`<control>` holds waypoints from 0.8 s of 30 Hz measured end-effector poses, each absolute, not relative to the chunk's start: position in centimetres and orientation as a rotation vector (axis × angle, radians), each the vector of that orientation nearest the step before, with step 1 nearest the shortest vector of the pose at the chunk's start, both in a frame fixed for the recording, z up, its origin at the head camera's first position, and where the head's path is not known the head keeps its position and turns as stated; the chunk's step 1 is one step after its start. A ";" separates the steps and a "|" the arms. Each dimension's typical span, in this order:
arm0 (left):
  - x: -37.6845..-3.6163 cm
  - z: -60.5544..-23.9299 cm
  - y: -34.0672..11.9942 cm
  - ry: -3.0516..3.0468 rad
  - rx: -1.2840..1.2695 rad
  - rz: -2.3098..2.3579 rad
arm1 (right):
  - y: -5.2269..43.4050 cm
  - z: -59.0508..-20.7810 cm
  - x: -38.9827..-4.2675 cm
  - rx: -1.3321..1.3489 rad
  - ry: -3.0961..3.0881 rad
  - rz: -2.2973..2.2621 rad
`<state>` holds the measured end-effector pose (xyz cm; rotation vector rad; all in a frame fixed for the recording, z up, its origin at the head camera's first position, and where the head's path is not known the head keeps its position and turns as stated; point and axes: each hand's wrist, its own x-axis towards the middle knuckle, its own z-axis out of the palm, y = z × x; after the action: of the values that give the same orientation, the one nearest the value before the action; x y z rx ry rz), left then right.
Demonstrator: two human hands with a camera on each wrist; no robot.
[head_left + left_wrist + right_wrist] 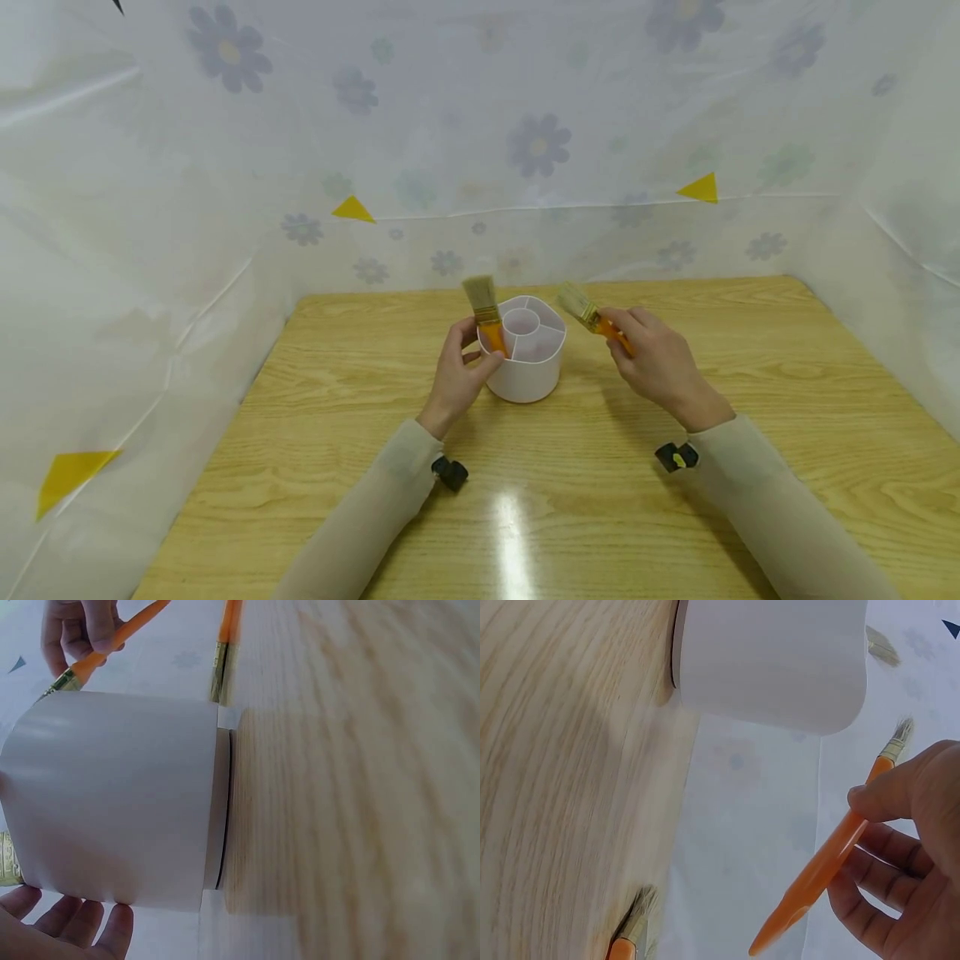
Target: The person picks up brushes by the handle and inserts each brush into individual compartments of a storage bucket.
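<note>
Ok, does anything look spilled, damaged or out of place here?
Nothing stands out or looks damaged. The organizer stands upright on the table, one brush leaning bristles-up inside. The right hand holds another brush; a third brush lies on the table.

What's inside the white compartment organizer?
One flat paintbrush stands bristles-up in the left compartment of the white organizer; no other bristles show above its rim. The front wall hides the handle's lower end.

The left hand (461, 371) holds the side of a white pot (525, 379) on the wooden counter (315, 467). One brush (485, 307) stands in the pot, hair up. The right hand (654, 357) grips another brush (582, 308) by its orange handle. A flowery sheet (450, 150) hangs behind.
</note>
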<state>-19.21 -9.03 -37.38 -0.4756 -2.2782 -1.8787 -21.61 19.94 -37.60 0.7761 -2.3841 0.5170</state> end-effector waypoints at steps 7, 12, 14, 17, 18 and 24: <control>-19.1 -37.3 -9.0 -2.279 -0.485 -1.866 | 19.7 -37.4 -21.5 0.783 -2.365 0.543; -19.1 -37.3 -9.0 -2.280 -0.481 -1.867 | 19.5 -37.4 -21.3 0.794 -2.352 0.550; -19.1 -37.3 -9.0 -2.281 -0.481 -1.867 | 19.4 -37.3 -21.3 0.799 -2.343 0.549; -19.1 -37.3 -9.0 -2.283 -0.482 -1.868 | 19.3 -37.2 -21.3 0.807 -2.329 0.549; -19.2 -37.3 -9.0 -2.283 -0.482 -1.868 | 19.3 -37.2 -21.3 0.810 -2.324 0.550; -19.2 -37.5 -9.1 -2.292 -0.479 -1.871 | 19.0 -37.2 -21.3 0.826 -2.302 0.552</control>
<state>-19.20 -9.10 -37.45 -0.4786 -2.2915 -1.8706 -21.34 19.00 -37.23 0.8264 -2.3025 0.5519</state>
